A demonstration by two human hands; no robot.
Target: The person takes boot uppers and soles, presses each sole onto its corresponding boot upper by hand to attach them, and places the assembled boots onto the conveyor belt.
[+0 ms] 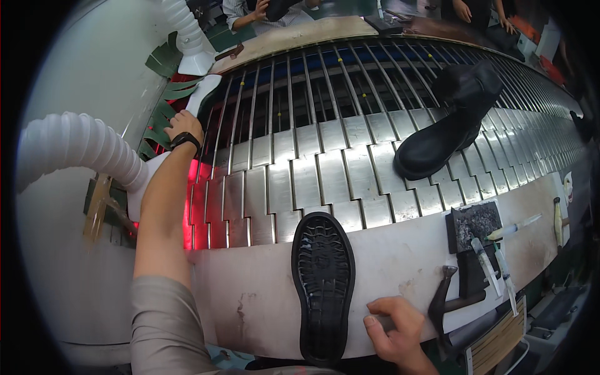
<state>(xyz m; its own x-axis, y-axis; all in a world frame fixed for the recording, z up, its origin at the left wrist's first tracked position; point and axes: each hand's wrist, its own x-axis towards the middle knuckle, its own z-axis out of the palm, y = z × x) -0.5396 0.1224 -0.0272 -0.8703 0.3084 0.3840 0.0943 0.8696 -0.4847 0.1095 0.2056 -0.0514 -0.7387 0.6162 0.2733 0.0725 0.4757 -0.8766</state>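
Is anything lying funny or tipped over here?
Yes. The black boot lies tipped on its side across the metal slat conveyor, not standing. The black shoe sole lies tread-up, hanging over the bench edge.

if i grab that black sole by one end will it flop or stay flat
The black sole looks thick and moulded, so it would probably only bend slightly. Its deep tread suggests a grippy hold. It lies flat on the ledge, so rolling seems unlikely.

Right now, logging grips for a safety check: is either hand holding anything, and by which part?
Left hand grips a white-soled shoe at its near end. Right hand rests on the bench, holding nothing.
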